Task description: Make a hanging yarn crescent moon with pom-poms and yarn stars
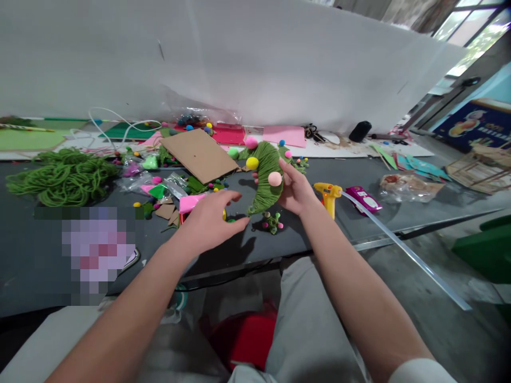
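A curved shape wrapped in green yarn [265, 186], dotted with pink, yellow, blue and pale green pompoms, is held up above the dark table. My right hand [294, 187] grips its right side, with some fingers hidden behind it. To the left of the shape, my left hand [211, 221] has thumb and fingers apart and nothing between them. Its thumb is near the shape's lower tip; whether they touch is unclear. A small green piece with pink pompoms [272, 223] lies on the table just below the shape.
Green yarn [67, 178] is heaped at the left. Brown cardboard [199, 155] lies behind my left hand. A yellow glue gun [329, 197] with a long clear stick and a purple packet [363, 200] are at the right. A white panel [239, 64] stands behind.
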`<action>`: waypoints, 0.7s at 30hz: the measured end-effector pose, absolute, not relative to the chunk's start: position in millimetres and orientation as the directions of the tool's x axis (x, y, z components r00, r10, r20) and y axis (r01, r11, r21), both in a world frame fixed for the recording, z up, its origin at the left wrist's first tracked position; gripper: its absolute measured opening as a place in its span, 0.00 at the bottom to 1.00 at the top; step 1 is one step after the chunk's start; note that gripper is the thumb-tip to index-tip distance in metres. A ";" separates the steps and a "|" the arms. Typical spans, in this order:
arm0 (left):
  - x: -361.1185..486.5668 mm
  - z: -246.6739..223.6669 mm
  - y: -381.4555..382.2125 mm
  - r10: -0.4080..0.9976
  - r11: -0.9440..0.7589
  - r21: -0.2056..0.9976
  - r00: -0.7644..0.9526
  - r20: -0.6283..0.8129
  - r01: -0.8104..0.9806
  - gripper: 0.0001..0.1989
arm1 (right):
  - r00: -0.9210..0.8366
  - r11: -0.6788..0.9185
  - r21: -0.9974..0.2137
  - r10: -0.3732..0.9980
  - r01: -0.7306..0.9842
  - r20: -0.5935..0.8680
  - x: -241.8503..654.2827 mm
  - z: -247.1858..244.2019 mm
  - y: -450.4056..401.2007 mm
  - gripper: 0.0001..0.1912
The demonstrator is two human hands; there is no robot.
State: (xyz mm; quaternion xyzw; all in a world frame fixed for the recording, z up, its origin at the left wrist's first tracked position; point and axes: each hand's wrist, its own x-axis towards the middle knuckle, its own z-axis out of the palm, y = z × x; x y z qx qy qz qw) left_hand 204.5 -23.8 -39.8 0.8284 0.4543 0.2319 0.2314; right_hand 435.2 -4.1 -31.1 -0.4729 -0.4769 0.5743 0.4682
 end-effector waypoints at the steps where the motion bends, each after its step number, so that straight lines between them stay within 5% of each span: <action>1: 199.7 -43.5 -28.0 0.841 -0.524 0.488 0.513 0.170 0.698 0.25 | -0.117 -0.102 -0.990 0.989 -0.093 -0.091 437.9 -32.2 -4.2 0.32; 4: 191.9 -56.2 -38.3 0.814 -0.580 0.271 0.560 0.153 0.768 0.19 | -0.143 -0.089 -0.989 0.987 -0.118 -0.072 444.5 -37.2 -3.8 0.29; 8: 192.7 -62.7 -42.1 0.793 -0.608 0.231 0.591 0.145 0.759 0.16 | -0.113 -0.064 -0.988 0.992 -0.142 -0.048 449.6 -45.9 -1.7 0.27; 13: 202.0 -54.2 -43.0 0.865 -0.464 0.599 0.481 0.147 0.652 0.24 | -0.167 -0.079 -0.939 0.986 -0.336 -0.023 450.2 -53.0 -0.2 0.27; 17: 217.8 -53.7 -46.1 0.910 -0.188 0.939 0.410 0.057 0.287 0.26 | -0.194 -0.088 -0.882 0.981 -0.462 0.003 444.6 -52.4 -2.2 0.26; 21: 227.7 -56.1 -49.2 0.878 0.136 0.987 0.472 -0.080 -0.085 0.24 | -0.200 -0.096 -0.857 0.980 -0.506 0.008 439.1 -50.8 -4.0 0.27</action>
